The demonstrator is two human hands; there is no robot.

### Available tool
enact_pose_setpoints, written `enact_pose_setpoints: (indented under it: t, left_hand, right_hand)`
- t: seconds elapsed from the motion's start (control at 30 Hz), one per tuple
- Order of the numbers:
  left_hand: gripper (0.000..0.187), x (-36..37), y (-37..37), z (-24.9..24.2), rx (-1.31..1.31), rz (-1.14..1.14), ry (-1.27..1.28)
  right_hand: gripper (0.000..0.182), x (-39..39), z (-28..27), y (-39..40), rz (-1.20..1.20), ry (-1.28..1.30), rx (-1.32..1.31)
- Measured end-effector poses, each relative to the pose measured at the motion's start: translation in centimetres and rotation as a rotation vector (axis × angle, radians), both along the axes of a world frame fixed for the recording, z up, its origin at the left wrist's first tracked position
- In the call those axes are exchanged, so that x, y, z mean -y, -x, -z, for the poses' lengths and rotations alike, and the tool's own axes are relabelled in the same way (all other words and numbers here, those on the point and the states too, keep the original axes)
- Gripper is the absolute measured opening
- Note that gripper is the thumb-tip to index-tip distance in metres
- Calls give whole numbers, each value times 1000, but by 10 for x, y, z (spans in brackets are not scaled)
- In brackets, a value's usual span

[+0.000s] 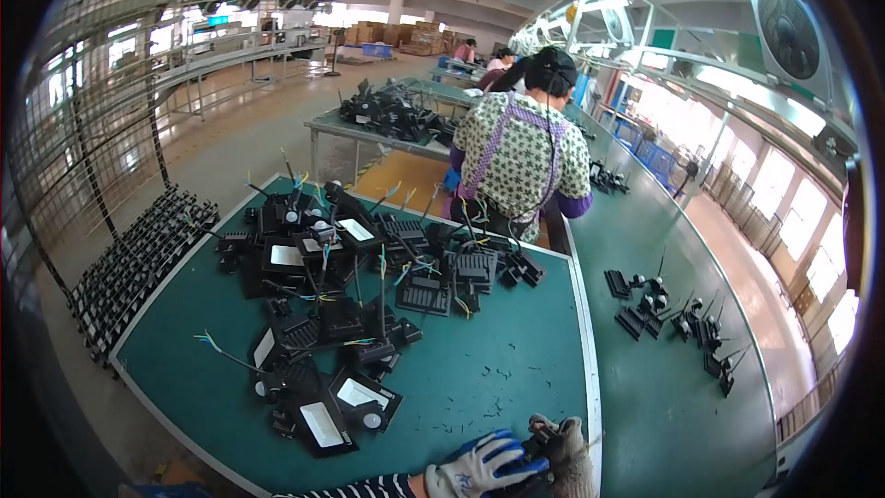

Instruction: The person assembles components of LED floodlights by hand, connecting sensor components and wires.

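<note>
At the bottom edge of the green table, my left hand [479, 468], in a white and blue glove, has its fingers closed over a black piece [540, 450]. It looks like a floodlight, though the gloves and the frame edge hide most of it. My right hand [573, 463], in a worn grey-brown knit glove, grips the same piece from the right. Left of my hands lies a loose pile of black floodlights [322, 424] with pale panels, round sensor domes and coloured wire ends. Small black scraps [498, 373] are scattered on the tabletop just beyond my hands.
A green bench [682, 397] along the right carries several small black lamps [645, 304]. Ahead, a co-worker [525, 143] in a patterned smock sits with their back to me. More black lamps [392, 113] heap on a farther table. At left stands a wire rack [138, 267].
</note>
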State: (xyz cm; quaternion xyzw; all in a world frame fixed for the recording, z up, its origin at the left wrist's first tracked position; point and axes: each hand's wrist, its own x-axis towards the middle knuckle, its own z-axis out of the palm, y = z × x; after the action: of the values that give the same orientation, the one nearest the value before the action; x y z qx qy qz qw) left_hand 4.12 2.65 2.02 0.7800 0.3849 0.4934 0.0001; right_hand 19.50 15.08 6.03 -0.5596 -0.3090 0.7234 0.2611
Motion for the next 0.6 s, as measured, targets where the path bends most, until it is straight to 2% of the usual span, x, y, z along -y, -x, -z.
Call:
enact_pose_setpoints:
  t: [0.07, 0.1, 0.13, 0.17, 0.2, 0.23, 0.33, 0.37, 0.47, 0.5, 0.6]
  left_hand:
    - [85, 2, -6, 6, -100, -14, 51]
    - [84, 3, -11, 13, -116, -16, 72]
    - [82, 4, -18, 21, -131, -19, 92]
    - [79, 2, -23, 34, -182, -9, 106]
    - [73, 4, -31, 47, -203, -105, 26]
    - [68, 4, -33, 43, -208, -97, 91]
    - [58, 13, -28, 19, -191, -76, 285]
    - [55, 15, -23, 10, -183, -69, 346]
    - [55, 9, -20, 25, -171, -120, 320]
    - [56, 7, -19, 30, -171, -128, 312]
    - [58, 4, -17, 31, -175, -152, 290]
  right_hand:
    - [23, -10, 4, 0, -106, -29, 215]
    - [24, -6, 20, -18, -173, -226, 1]
    - [24, 1, 15, -23, -247, -270, -60]
    - [31, 12, 3, -30, -322, -312, -122]
    - [42, 19, -7, -34, -399, -353, -185]
    - [49, 25, -18, -24, -377, -358, -184]
    - [56, 24, -14, -12, -487, -524, 48]
    - [52, 19, -9, -8, -557, -611, 149]
    - [42, 16, 0, 6, -638, -800, 170]
    - [35, 17, 6, 8, -616, -807, 104]
    - [33, 28, -14, 11, -622, -790, 122]
